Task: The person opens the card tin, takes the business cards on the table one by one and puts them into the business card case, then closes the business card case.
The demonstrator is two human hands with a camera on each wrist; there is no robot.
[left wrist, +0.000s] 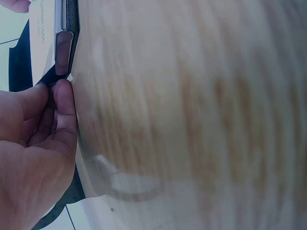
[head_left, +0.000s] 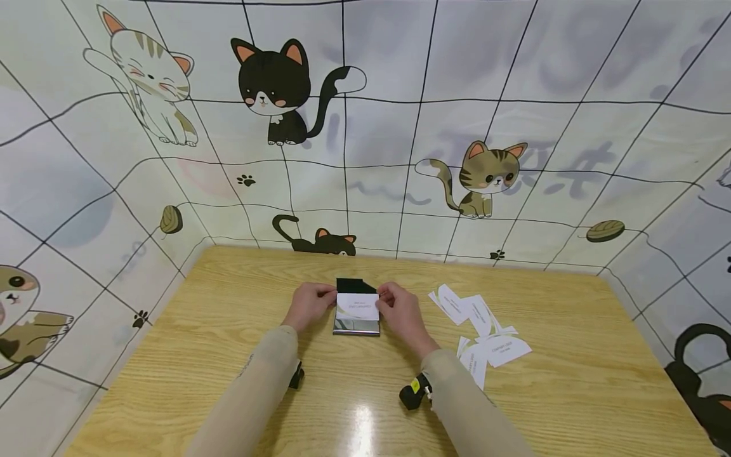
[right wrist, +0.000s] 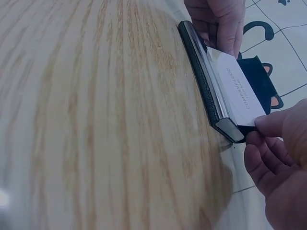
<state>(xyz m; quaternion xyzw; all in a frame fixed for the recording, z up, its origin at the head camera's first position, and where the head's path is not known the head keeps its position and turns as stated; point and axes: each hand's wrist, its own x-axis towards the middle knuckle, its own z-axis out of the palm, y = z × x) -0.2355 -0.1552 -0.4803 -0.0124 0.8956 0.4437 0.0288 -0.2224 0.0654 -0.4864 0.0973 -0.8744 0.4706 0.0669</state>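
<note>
A flat business card holder (head_left: 356,327) with a shiny metal face lies open on the table, its black flap (head_left: 349,285) folded back toward the wall. A white business card (head_left: 357,306) printed with a company logo lies across the opening. At its left side my left hand (head_left: 309,306) pinches the holder's edge close to the card, the fingertips at the case corner in the left wrist view. My right hand (head_left: 402,312) pinches the card's right end, with the thumb (right wrist: 271,124) on the card's corner and curled fingers below, beside the holder's metal end (right wrist: 229,128).
Several loose business cards (head_left: 502,349) lie spread and overlapping on the wooden table (head_left: 228,381), right of my right hand. A backdrop (head_left: 388,127) with cartoon cats rises behind the table and along both sides. Black wrist cameras (head_left: 412,395) sit under my sleeves.
</note>
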